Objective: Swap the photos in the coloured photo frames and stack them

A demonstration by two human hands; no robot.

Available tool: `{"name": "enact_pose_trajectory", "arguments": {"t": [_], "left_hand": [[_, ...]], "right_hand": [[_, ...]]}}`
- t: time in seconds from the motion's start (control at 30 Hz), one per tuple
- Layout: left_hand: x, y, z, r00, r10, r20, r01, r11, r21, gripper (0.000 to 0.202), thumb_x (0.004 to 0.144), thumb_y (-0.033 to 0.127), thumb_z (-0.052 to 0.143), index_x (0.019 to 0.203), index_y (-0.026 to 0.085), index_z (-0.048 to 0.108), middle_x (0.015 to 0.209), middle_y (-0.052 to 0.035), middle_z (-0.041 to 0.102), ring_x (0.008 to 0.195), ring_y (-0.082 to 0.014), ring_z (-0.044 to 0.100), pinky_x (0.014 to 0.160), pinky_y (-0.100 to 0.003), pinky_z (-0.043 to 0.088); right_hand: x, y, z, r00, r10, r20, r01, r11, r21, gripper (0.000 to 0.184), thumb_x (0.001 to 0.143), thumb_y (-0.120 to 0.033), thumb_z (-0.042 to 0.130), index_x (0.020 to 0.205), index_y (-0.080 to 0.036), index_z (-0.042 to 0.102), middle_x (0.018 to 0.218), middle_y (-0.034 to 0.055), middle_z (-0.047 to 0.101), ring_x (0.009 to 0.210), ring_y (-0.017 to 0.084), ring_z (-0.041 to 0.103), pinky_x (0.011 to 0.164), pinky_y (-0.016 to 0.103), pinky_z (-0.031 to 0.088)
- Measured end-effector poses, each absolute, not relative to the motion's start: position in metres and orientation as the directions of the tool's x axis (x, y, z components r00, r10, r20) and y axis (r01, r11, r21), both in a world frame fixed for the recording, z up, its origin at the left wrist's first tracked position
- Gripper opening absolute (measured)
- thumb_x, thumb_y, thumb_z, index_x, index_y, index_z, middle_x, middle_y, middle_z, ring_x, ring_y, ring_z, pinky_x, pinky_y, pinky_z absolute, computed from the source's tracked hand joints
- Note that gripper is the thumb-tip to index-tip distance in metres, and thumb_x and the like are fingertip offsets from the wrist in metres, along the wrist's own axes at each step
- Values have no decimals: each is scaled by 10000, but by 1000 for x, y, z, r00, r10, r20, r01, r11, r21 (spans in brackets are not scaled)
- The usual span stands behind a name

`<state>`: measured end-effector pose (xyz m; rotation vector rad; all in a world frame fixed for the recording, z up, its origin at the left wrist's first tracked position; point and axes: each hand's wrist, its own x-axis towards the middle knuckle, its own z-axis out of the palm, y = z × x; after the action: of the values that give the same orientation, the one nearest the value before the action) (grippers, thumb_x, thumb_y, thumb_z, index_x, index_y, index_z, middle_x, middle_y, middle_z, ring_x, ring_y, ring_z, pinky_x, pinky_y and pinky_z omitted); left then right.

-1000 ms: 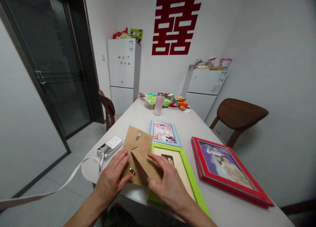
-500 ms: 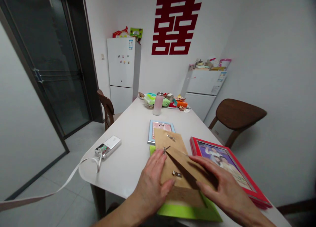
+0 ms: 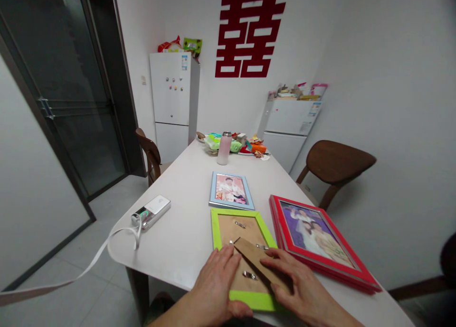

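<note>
As fingers [image 3: 225,259] lie released, left hand [image 3: 217,289] and right hand [image 3: 301,291] press green frame [image 3: 214,225] on white table [image 3: 185,203].

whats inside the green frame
A brown backing board with metal clips and a fold-out stand; left hand and right hand rest on it. Whatever lies beneath the board is covered.

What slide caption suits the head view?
Left hand and right hand rest on brown cardboard backing in lime-green frame.

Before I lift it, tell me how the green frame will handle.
The green frame looks flat and rigid: probably stiff, unlikely to roll. Its brown stand sits raised and may flap. On the smooth table it likely slides easily.
</note>
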<state>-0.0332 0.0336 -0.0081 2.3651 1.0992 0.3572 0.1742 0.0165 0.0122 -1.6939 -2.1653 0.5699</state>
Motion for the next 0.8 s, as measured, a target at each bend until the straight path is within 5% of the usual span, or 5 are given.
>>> {"name": "enact_pose_trajectory", "arguments": {"t": [0.3,0.57,0.8], "left_hand": [[-68,50,16,694,718,47,594,-609,525,418,603,254,688,988,201,533,1171,-75,495,1099,-244,417,938,-400,284],[-57,42,-3,574,802,167,623,-560,547,404,558,341,718,881,186,531,1196,-81,461,1102,-233,404,950,-388,243],[-64,47,-8,613,780,123,599,-561,571,315,575,321,713,790,191,524,1226,-77,444,1153,-216,355,960,-396,216]], "right_hand": [[149,24,-10,-221,953,207,847,292,-445,352,647,-233,490,978,-169,594,1105,111,529,1035,231,459,910,413,332],[154,49,-13,-131,947,293,896,240,-373,282,769,-222,393,919,-122,610,891,122,588,845,202,527,784,347,412],[155,77,-15,-90,966,242,961,148,-232,273,766,-151,365,767,-139,638,747,89,561,748,175,523,703,287,402]]}}
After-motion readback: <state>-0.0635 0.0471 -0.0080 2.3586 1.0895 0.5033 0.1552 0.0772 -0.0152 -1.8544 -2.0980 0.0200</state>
